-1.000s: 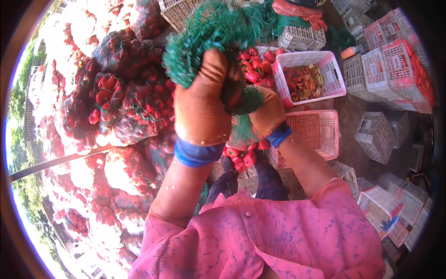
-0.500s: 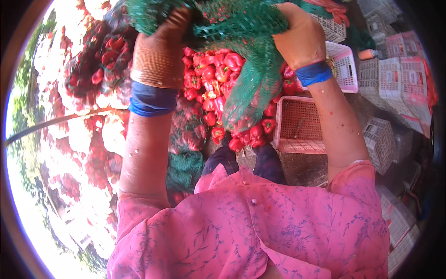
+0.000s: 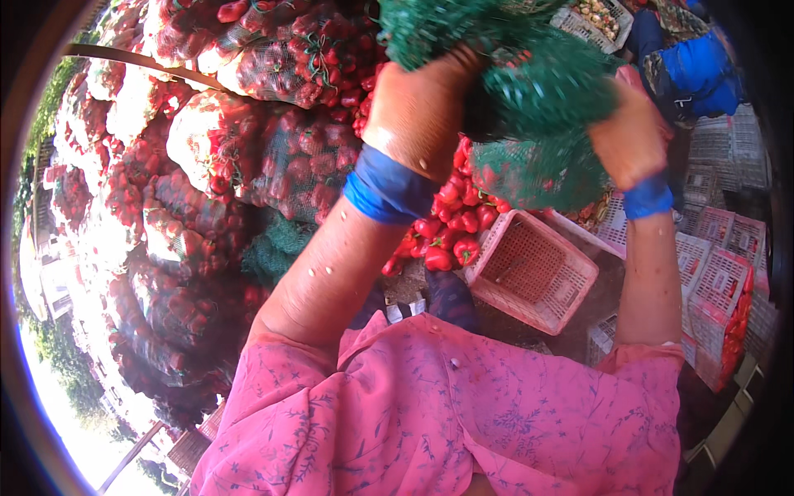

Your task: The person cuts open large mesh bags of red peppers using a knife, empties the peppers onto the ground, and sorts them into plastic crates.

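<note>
1. Since half a second ago, green mesh net point(image 3: 550, 91) has swung from over the loose glossy red peppers point(image 3: 447, 227) to the far side of the pink rectangular plastic crate point(image 3: 517, 302); the view has turned too.
2. Grip: orange-brown gloved left hand point(image 3: 418, 116) is closed around the net's bunched left part; orange-brown gloved right hand point(image 3: 630, 140), well apart from it, is closed on the net's right end.
3. Edges: pepper pile meets the crate's left rim. Bulging mesh sacks of red peppers point(image 3: 306, 165) border the left arm; grey-white crate stacks point(image 3: 718, 298) stand right of the right arm. Brown floor point(image 3: 506, 321) shows along the crate's near side.
4. Obscured: net runs past the top border and is motion-blurred. Left fingertips are hidden in mesh; right fingertips are smeared. Sunlit sacks at far left are washed out.
5. Writing: any lettering on the crate stacks is too small to make out.
</note>
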The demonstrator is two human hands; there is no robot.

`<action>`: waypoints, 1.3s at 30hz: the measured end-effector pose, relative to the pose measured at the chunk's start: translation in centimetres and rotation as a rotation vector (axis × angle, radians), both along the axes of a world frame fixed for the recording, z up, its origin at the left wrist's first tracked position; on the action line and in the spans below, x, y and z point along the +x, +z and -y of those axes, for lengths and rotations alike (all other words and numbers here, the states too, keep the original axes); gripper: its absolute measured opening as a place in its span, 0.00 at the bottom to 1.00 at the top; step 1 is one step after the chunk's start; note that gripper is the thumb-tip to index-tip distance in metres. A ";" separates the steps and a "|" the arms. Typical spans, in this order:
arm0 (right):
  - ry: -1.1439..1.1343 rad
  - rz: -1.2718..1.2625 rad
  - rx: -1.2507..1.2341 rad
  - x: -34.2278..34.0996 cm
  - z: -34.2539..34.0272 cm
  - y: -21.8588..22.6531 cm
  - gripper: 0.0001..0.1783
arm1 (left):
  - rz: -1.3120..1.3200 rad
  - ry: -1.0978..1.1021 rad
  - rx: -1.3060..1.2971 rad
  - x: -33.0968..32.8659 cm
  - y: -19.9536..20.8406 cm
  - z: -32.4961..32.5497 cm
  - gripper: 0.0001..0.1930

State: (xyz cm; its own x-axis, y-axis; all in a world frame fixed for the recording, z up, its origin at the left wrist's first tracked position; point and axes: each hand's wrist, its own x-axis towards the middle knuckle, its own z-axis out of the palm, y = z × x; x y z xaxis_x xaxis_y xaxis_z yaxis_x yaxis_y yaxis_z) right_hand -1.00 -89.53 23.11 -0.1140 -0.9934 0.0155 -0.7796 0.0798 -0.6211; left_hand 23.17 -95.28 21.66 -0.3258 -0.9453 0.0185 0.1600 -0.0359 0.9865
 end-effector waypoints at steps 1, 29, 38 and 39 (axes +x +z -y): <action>0.068 -0.399 0.122 1.8 1.2 0.3 0.15 | 0.101 0.009 -0.136 1.2 0.0 1.8 0.12; 0.578 0.671 0.367 40.9 3.0 3.3 0.17 | -0.436 0.352 0.220 27.1 -9.6 -9.8 0.22; 0.712 0.398 0.124 47.5 4.0 -3.1 0.27 | -1.233 0.699 0.433 44.6 -9.3 -15.2 0.22; 0.611 0.449 0.212 47.3 4.2 -4.2 0.27 | -1.206 0.808 0.370 47.4 -8.1 -16.3 0.21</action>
State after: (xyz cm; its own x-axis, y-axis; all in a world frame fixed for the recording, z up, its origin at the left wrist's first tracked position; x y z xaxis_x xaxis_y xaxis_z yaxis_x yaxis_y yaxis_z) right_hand 46.35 -93.74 18.87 0.5025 -0.8588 -0.0993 -0.4018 -0.1303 -0.9064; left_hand 70.62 -78.94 13.60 0.3089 -0.8693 -0.3857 0.9474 0.2455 0.2055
